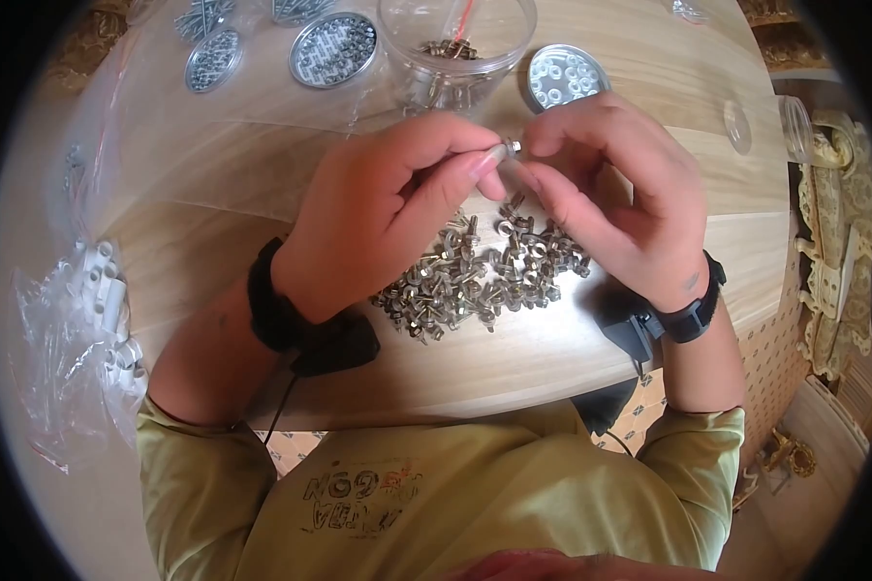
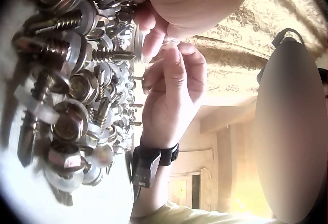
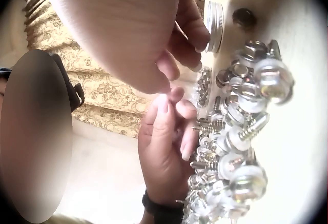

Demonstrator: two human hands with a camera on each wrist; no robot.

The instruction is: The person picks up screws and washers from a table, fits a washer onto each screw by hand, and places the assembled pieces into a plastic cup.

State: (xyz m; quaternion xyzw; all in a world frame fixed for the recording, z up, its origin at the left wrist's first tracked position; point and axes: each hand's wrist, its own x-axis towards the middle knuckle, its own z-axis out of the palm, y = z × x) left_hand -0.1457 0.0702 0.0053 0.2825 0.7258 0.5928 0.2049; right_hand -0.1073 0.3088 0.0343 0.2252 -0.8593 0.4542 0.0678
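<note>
Over a pile of screws (image 1: 484,281) with pale washers, the left hand (image 1: 378,208) pinches a small screw (image 1: 513,147) between thumb and fingertips, its hex head showing. The right hand (image 1: 630,194) is close by on the right, thumb and index finger bent toward that screw with a small gap in the head view. In the left wrist view the right hand (image 2: 171,90) meets the other hand's fingertips, and whether it touches the screw is hard to tell. Many screws (image 3: 230,147) fill the right wrist view's side.
Behind the hands stand a clear tub (image 1: 455,73) with screws inside, a round lid of white washers (image 1: 567,77) and round lids of small metal parts (image 1: 333,48). A plastic bag with white tubes (image 1: 107,300) lies at the left, a clear disc (image 1: 736,128) at the right.
</note>
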